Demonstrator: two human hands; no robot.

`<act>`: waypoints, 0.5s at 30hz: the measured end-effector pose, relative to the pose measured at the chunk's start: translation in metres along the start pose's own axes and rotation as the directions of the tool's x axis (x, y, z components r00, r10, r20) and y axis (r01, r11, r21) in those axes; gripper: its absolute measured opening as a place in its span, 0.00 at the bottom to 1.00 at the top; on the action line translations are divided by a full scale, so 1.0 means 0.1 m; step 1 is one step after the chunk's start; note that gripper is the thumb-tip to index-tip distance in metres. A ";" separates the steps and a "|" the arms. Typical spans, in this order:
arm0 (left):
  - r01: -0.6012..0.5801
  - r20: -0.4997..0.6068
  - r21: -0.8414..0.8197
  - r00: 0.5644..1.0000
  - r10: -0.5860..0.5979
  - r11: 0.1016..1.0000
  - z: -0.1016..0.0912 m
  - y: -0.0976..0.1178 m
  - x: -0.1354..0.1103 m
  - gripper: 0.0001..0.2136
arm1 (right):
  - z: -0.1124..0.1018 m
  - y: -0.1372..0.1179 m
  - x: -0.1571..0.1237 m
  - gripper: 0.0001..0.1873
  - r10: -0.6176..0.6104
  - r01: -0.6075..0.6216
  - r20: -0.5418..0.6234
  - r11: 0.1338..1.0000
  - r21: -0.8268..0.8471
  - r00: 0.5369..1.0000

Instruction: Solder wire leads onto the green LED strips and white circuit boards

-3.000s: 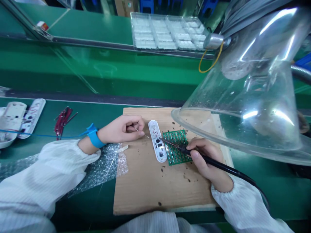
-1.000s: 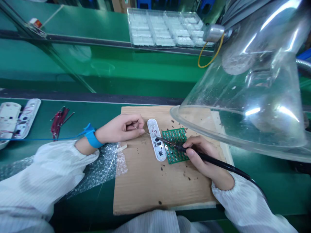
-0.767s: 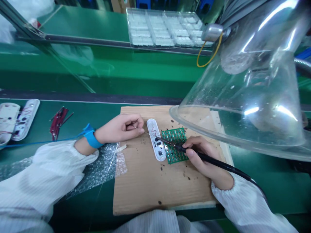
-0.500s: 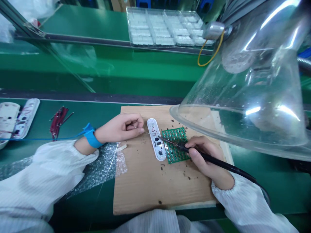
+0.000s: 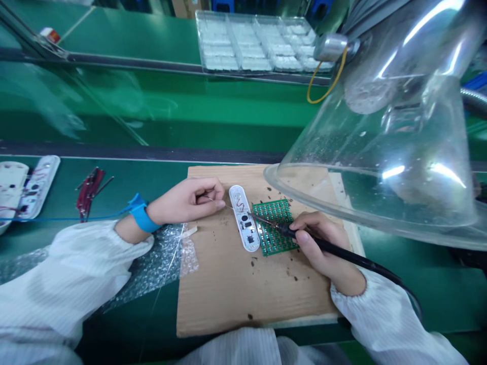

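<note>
A white oblong board (image 5: pixel 243 224) lies on a brown cardboard mat (image 5: pixel 236 289), with a green perforated panel (image 5: pixel 277 227) right beside it. My left hand (image 5: pixel 187 201), wearing a blue wrist strap (image 5: pixel 141 217), is closed in a pinch on a thin solder wire (image 5: pixel 224 205) whose end points at the white board. My right hand (image 5: pixel 323 248) is closed round a black soldering iron (image 5: pixel 304 238). The iron's tip rests on the white board near its middle.
A large clear fume hood (image 5: pixel 388 137) hangs over the right side. Bubble wrap (image 5: pixel 160 263) lies under my left forearm. Red wires (image 5: pixel 89 185) and more white boards (image 5: pixel 26 185) sit at the left. A clear compartment tray (image 5: pixel 258 48) stands beyond the green conveyor.
Both hands stay almost still. The iron's tip has shifted slightly along the white board. The view has drifted a little.
</note>
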State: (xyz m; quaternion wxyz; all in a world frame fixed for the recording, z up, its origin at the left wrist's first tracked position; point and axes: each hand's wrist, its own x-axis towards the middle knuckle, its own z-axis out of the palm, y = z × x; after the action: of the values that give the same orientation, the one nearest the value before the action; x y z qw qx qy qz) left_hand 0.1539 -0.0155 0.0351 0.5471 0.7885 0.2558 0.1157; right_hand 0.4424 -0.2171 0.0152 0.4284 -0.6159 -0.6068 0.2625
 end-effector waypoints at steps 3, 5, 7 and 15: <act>-0.003 0.003 0.006 1.000 0.003 1.000 0.00 -0.01 0.00 0.09 | 0.00 0.00 0.00 0.11 -0.030 0.031 0.015 0.999 -0.016 0.999; -0.002 0.005 0.011 1.000 0.002 1.000 0.00 -0.01 0.00 0.08 | 0.00 0.00 0.00 0.10 -0.045 0.047 0.034 0.998 -0.029 0.998; 0.002 0.005 0.009 1.000 -0.002 1.000 0.00 -0.02 0.00 0.08 | 0.00 0.00 0.00 0.09 -0.044 0.045 0.038 0.998 -0.043 0.998; 0.009 0.001 -0.004 1.000 -0.009 1.000 0.00 0.00 0.00 0.08 | -0.01 0.05 -0.03 0.10 -0.001 0.001 0.004 1.000 0.001 1.000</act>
State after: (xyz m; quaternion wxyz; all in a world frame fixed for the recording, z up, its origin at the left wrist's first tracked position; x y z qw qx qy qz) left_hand 0.1538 -0.0154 0.0348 0.5495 0.7862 0.2589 0.1135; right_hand 0.4454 -0.2202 0.0112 0.4275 -0.6149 -0.6079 0.2638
